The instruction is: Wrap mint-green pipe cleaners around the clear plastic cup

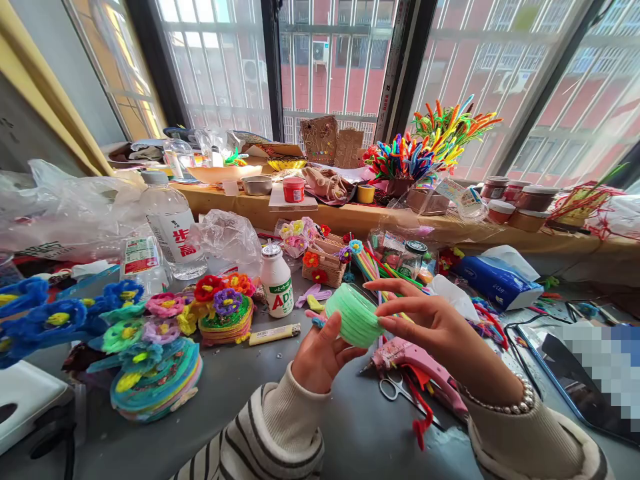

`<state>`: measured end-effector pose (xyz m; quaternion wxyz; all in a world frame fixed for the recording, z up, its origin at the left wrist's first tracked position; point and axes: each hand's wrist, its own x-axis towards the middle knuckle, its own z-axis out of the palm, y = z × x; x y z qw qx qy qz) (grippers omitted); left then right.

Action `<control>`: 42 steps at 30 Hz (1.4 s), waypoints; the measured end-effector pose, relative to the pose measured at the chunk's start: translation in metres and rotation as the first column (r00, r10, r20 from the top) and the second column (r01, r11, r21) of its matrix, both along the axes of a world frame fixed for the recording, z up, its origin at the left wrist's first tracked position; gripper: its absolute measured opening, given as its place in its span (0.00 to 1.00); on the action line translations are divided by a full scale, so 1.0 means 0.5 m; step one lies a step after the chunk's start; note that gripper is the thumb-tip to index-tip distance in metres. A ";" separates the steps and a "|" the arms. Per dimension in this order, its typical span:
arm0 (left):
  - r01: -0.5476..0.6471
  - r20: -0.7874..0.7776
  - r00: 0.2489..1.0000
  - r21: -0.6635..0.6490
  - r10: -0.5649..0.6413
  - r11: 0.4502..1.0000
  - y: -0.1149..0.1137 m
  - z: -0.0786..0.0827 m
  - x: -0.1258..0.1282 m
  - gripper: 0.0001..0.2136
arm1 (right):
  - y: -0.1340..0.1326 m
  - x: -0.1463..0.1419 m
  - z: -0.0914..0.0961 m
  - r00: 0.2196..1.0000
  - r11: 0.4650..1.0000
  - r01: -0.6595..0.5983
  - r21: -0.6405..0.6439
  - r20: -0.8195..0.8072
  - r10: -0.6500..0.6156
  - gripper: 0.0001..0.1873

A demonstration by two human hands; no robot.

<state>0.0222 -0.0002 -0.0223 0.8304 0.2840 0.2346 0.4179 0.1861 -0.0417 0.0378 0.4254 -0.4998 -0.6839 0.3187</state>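
A small round pot wrapped in light green pipe cleaner (353,317) is held tilted above the middle of the table. My left hand (320,353) grips it from the left and below, thumb on its near side. The fingers of my right hand (425,317) reach to its right side and rim, with fingertips touching the wrapped coils. Small pink and blue fuzzy bits (317,319) show beside my left thumb. Below my right hand lie a pink glue gun (417,365) and scissors (397,390), with a red pipe cleaner (424,417) near them.
Pipe-cleaner flower pots (155,380) stand at left, near a yellow lighter (275,334). A white drink bottle (276,280) and a large clear bottle (173,227) stand behind. On the right are a blue tissue pack (493,280) and a tablet-like screen (565,373). Bundled pipe cleaners (405,157) fill the sill.
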 end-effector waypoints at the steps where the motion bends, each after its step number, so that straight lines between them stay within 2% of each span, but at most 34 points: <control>1: 0.014 0.004 1.000 -0.001 -0.014 1.000 -0.001 0.001 0.000 0.17 | 0.001 0.003 0.000 1.000 1.000 0.001 -0.009 -0.023 -0.001 0.08; 7: 0.080 0.005 0.997 0.014 -0.080 0.997 -0.006 0.007 0.000 0.19 | 0.003 0.022 -0.001 0.996 0.998 -0.015 -0.059 -0.086 0.010 0.08; 10: 0.035 -0.023 0.999 0.070 -0.033 0.997 -0.008 0.005 0.004 0.26 | 0.004 0.031 -0.003 0.998 0.999 -0.030 -0.041 -0.056 0.028 0.08; 13: -0.064 -0.044 0.996 0.184 0.073 0.981 -0.009 -0.001 0.011 0.30 | 0.010 0.038 -0.010 1.000 1.000 -0.023 0.002 -0.003 0.023 0.08; 16: -0.146 -0.034 0.986 0.263 0.161 0.954 -0.008 -0.006 0.016 0.27 | 0.017 0.041 -0.017 0.999 0.999 -0.010 0.049 0.031 0.008 0.09; 19: -0.193 -0.054 0.975 0.271 0.215 0.943 -0.011 -0.004 0.020 0.21 | 0.021 0.041 -0.022 0.999 0.998 -0.009 0.056 0.039 0.007 0.09; 27: -0.223 -0.050 0.969 0.236 0.241 0.946 -0.023 0.005 0.022 0.21 | 0.024 0.036 -0.030 0.998 0.994 0.020 0.106 0.050 -0.025 0.08; 29: -0.185 -0.032 0.980 0.229 0.197 0.956 -0.019 0.004 0.018 0.22 | 0.021 0.032 -0.025 0.997 0.991 0.023 0.134 0.066 -0.032 0.09; 33: 0.019 0.058 0.998 0.147 -0.028 0.989 -0.008 -0.001 0.001 0.20 | 0.010 0.024 -0.010 0.996 0.978 0.061 0.201 0.056 -0.073 0.14; 36: 0.124 0.157 0.977 0.138 -0.146 0.983 -0.003 -0.004 -0.010 0.16 | 0.003 0.020 -0.005 0.993 0.963 0.087 0.254 0.053 -0.104 0.17; 40: 0.171 0.263 0.943 0.147 -0.205 0.974 0.000 -0.001 -0.016 0.14 | 0.000 0.006 -0.009 0.958 0.936 0.068 0.346 0.239 -0.157 0.27; 42: 0.188 0.283 0.934 0.132 -0.218 0.973 0.001 0.000 -0.015 0.14 | 0.000 -0.007 -0.015 0.919 0.913 0.078 0.401 0.327 -0.222 0.29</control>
